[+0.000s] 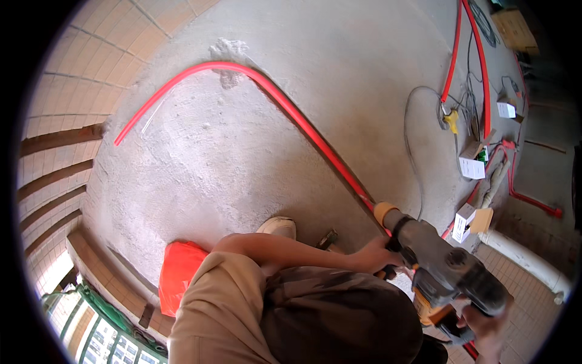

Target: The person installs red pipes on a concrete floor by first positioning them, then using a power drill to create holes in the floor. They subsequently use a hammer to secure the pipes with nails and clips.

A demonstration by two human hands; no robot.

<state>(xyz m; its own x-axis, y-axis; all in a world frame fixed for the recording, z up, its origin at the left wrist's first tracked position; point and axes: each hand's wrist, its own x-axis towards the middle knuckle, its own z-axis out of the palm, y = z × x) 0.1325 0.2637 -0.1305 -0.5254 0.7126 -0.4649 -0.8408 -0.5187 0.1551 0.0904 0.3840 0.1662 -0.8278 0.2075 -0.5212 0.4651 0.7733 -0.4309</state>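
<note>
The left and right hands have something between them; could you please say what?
In the head view, the power drill lies between them: the left hand holds it near the front, the right hand at the rear.

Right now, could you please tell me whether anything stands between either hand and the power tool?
Nothing visible does: the left hand grips the power tool near its front, and the right hand holds it at the rear.

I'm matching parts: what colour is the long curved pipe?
The pipe is red, seen best in the head view.
</note>
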